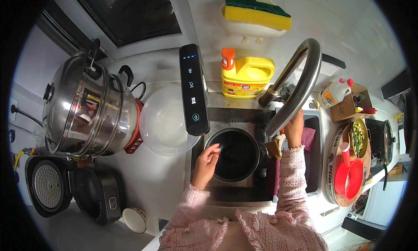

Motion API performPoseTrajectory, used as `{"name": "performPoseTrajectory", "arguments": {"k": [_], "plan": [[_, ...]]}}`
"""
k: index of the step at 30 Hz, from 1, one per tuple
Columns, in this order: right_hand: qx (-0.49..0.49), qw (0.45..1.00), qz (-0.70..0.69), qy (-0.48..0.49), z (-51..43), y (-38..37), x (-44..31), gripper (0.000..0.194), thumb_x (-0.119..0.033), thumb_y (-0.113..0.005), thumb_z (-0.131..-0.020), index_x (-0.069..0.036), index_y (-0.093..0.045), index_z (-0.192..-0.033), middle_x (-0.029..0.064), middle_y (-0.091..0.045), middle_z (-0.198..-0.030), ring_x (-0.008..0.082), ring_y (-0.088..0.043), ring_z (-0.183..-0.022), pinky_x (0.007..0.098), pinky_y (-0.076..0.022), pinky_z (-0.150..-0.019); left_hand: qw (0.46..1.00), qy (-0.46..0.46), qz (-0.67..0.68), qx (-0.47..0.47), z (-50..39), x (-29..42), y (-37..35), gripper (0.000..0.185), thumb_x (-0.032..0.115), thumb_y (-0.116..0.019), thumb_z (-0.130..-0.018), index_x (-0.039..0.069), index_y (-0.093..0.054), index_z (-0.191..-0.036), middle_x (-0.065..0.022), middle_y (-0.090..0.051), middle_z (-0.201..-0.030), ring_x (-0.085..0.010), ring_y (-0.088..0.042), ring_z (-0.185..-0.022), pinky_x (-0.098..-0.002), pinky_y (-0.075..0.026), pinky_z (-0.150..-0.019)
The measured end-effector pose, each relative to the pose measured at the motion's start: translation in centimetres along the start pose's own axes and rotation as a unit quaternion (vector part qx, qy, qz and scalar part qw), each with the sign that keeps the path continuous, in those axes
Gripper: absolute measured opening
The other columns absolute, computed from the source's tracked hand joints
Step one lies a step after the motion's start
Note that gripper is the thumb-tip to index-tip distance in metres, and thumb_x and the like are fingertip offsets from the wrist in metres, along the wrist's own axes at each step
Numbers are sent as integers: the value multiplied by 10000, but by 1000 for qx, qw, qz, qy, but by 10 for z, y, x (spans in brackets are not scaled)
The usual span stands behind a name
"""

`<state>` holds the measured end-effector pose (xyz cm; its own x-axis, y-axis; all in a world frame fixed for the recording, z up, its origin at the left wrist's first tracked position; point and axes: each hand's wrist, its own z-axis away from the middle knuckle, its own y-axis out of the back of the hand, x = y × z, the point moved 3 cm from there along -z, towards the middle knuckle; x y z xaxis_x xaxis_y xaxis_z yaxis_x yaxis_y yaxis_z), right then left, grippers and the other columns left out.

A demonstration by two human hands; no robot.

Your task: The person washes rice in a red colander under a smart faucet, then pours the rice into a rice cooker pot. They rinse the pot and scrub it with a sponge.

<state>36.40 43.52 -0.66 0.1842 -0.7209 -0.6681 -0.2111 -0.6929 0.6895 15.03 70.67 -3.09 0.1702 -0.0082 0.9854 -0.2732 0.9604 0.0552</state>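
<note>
A black round pot (238, 156) with a pale rim sits in the dark sink (241, 193). My left hand (206, 161) is at the pot's left rim, fingers apart and partly over its opening; whether it touches the rim is unclear. Past the curved metal faucet (294, 87), my right hand (295, 130) reaches over the left side of a grey basin (314, 179). The faucet hides part of its fingers, and something orange shows beside them, so its grip cannot be made out. A brownish cloth (275, 147) and a red checked cloth (308, 139) are close by.
A black dispenser (195, 94) overhangs a clear plastic bowl (163, 120) on the left. Beyond are a steel steamer (94, 110) and an open rice cooker (94, 195). A yellow jug (245, 77) stands behind the sink; a red strainer (349, 179) rests on a round board (346, 200).
</note>
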Motion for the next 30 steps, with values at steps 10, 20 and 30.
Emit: {"name": "performPoseTrajectory", "arguments": {"k": [10, 20, 30], "plan": [[29, 999, 2, -24, -15, -8, -4, 303, -265, -465, -1004, 7, -582, -1066, 263, -648, -837, 454, -622, -821, 490, -474, -666, 984, -158, -39, -69, -11, 134, -29, 334, 152, -525, -994, -15, -550, -1282, -145, -644, -1199, -215, -612, -1112, -307, -447, -966], [43, 999, 14, -15, -17, -9, 1, 312, -227, -430, -1008, 22, -590, -1108, 207, -692, -876, 415, -655, -827, 481, -513, -695, 954, -277, 16, -110, -18, 215, -67, 425, 139, -588, -956, -47, -486, -1325, -169, -607, -1174, -260, -605, -1073, -324, -451, -930], [42, 999, -20, -20, -19, -6, -2, 304, -208, -424, -1011, 43, -582, -1078, 227, -689, -878, 400, -670, -843, 457, -520, -699, 957, -279, -61, -54, -26, 210, -77, 370, 70, -676, -871, 6, -577, -1221, -178, -656, -1029, -297, -665, -886, -350, -514, -788]]}}
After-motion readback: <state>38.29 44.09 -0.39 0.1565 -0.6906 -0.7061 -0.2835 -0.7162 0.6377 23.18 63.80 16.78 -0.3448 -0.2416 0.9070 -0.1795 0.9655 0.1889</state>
